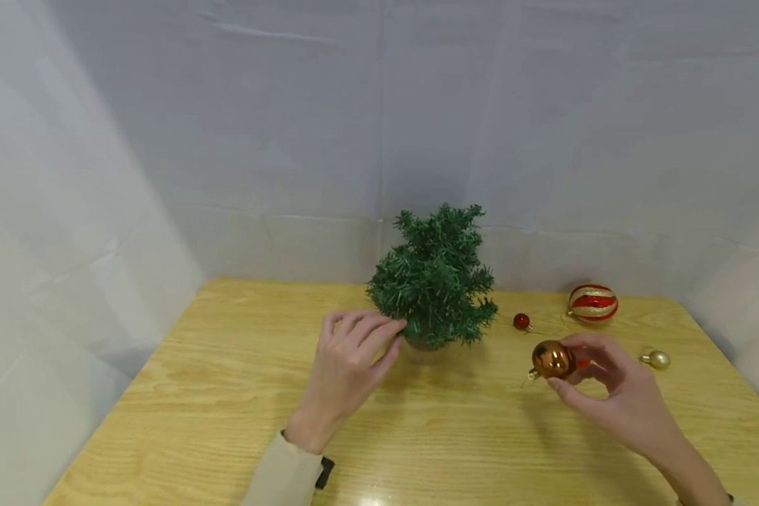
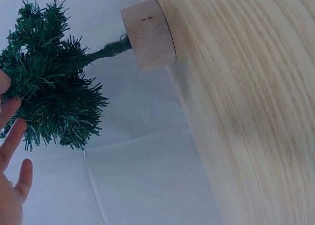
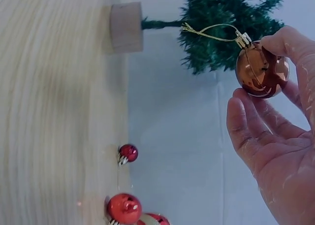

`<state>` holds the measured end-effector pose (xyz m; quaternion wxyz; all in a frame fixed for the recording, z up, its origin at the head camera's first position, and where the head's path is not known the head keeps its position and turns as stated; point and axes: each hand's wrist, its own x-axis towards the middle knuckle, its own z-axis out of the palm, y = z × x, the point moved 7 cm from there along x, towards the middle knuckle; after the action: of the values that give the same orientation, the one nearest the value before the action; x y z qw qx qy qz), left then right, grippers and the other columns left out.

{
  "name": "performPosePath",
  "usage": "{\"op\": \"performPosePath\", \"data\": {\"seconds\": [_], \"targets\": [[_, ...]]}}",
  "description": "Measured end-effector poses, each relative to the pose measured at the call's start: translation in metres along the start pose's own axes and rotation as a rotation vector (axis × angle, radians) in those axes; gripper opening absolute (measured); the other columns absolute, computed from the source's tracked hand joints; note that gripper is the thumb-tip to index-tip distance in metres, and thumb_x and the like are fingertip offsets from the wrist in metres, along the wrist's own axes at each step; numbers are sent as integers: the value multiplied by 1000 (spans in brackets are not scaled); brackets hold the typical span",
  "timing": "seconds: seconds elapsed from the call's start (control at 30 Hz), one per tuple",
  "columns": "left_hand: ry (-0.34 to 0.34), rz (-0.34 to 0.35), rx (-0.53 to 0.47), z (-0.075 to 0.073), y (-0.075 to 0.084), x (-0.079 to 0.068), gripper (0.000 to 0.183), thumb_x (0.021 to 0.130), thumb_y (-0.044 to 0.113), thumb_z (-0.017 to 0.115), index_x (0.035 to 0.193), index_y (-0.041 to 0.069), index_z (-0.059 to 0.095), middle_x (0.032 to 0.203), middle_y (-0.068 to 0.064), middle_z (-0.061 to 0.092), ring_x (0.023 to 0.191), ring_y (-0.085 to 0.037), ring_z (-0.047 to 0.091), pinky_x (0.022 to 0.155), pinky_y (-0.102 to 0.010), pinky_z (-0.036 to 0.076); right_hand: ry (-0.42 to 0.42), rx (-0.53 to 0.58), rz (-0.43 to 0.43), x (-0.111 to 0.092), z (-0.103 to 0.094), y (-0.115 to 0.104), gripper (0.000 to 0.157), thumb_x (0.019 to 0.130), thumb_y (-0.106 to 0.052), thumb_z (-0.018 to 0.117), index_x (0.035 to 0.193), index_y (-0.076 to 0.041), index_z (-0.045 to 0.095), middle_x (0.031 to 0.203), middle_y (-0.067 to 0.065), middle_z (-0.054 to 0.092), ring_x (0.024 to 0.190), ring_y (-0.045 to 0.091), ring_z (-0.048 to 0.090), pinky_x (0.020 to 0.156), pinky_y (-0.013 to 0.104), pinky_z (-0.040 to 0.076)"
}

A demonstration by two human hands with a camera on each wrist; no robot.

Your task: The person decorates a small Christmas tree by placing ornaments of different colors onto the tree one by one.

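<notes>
A small green artificial Christmas tree stands upright on a round wooden base. At its lower left side is my left hand, its fingertips against the outer branches; in the left wrist view the fingers look loosely extended. My right hand pinches a shiny copper-brown bauble between thumb and fingers, above the table to the right of the tree. From the bauble's gold cap hangs a gold thread loop, seen in the right wrist view.
On the right of the wooden table lie a small dark red bauble, a red-and-gold striped ornament and a small gold bauble. A red bauble is mostly behind my right hand in the head view. White cloth hangs behind.
</notes>
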<state>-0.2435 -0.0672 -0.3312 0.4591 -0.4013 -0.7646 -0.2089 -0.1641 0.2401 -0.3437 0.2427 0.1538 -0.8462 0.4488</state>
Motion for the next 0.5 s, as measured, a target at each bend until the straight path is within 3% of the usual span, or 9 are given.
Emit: {"op": "performPosePath", "data": {"seconds": [0.2, 0.5], "targets": [[4, -4, 2, 0, 0, -1, 23, 82, 17, 82, 105, 14, 78, 98, -2, 79, 93, -20, 71, 87, -42, 52, -9, 107, 6, 5, 2, -7, 59, 73, 26, 73, 127, 7, 57, 116, -5, 68, 92, 4, 67, 80, 14, 56], [-1, -14, -6, 1, 0, -2, 23, 83, 17, 81, 106, 14, 78, 99, -2, 79, 94, -20, 71, 88, -43, 52, 14, 284, -53, 12, 8, -19, 58, 72, 31, 69, 126, 12, 55, 124, 2, 66, 102, 7, 68, 80, 17, 57]]}}
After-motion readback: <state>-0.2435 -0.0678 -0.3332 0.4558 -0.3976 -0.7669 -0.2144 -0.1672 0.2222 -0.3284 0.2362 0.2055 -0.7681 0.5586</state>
